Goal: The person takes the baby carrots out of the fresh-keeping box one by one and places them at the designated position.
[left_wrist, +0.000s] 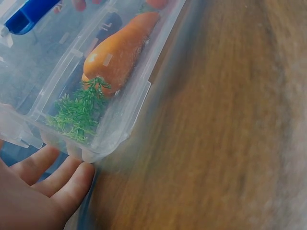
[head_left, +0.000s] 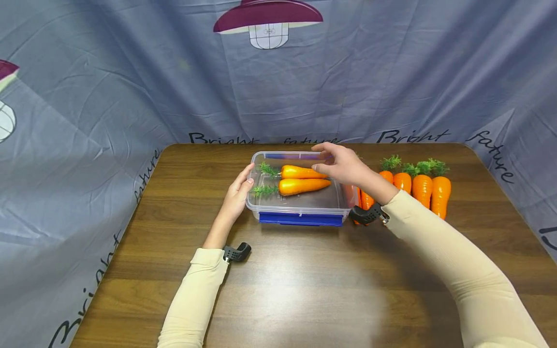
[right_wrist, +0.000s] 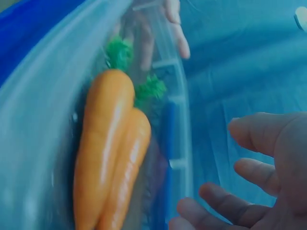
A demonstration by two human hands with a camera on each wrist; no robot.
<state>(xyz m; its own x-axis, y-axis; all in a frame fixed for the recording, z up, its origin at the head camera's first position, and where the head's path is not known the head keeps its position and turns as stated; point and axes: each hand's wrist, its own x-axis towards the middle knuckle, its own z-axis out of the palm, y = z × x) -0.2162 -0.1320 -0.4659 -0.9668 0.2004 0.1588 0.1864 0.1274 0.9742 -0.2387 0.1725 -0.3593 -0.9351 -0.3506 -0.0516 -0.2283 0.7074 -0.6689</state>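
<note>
Two orange carrots with green tops, one nearer carrot (head_left: 304, 186) and one farther carrot (head_left: 298, 172), lie side by side in a clear plastic container (head_left: 300, 210) with blue clips. My left hand (head_left: 237, 197) rests its fingertips on the container's left end; in the left wrist view its fingers (left_wrist: 72, 184) touch the corner under the rim. Above the container's right part hovers my right hand (head_left: 344, 165), fingers spread and loosely bent with nothing between them. It partly covers the tip of the farther carrot. The right wrist view shows that hand apart from both carrots.
Several more carrots (head_left: 422, 191) with leafy tops lie on the wooden table (head_left: 304, 280) right of the container, partly hidden by my right arm. A grey-blue curtain (head_left: 283, 96) hangs behind the table's far edge.
</note>
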